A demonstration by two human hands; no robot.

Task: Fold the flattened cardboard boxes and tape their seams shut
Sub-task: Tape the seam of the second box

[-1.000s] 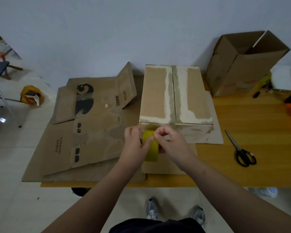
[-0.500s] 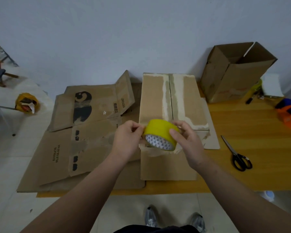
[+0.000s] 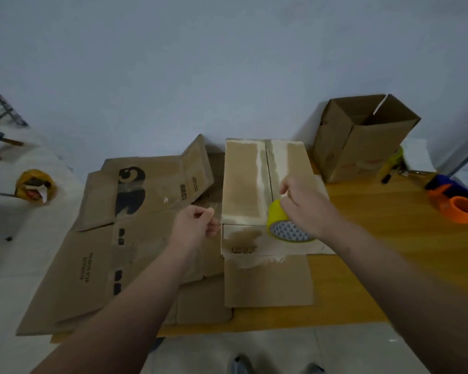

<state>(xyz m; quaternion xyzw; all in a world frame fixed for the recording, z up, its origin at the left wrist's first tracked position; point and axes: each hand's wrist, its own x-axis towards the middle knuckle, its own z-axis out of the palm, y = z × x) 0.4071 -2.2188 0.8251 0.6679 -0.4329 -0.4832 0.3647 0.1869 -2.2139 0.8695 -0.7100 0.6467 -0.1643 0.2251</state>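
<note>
Now the right hand (image 3: 305, 209) grips a yellow tape roll (image 3: 287, 225), its fingers curled over the rim, and holds it at the near end of the folded box (image 3: 243, 179), just beside the centre seam. The box stands mid-counter and reaches to the back edge, its top flaps closed. The left hand (image 3: 195, 225) hovers at the box's near left corner with its fingers (image 3: 211, 228) curled and thumb pressed to forefinger; I cannot tell whether they pinch a tape end. Flattened cardboard (image 3: 146, 190) lies in sheets over the left side of the counter (image 3: 389, 238) and overhangs its left edge. An open box (image 3: 362, 141) stands at the back right corner, and an orange tape dispenser (image 3: 459, 209) sits near the right edge.
</note>
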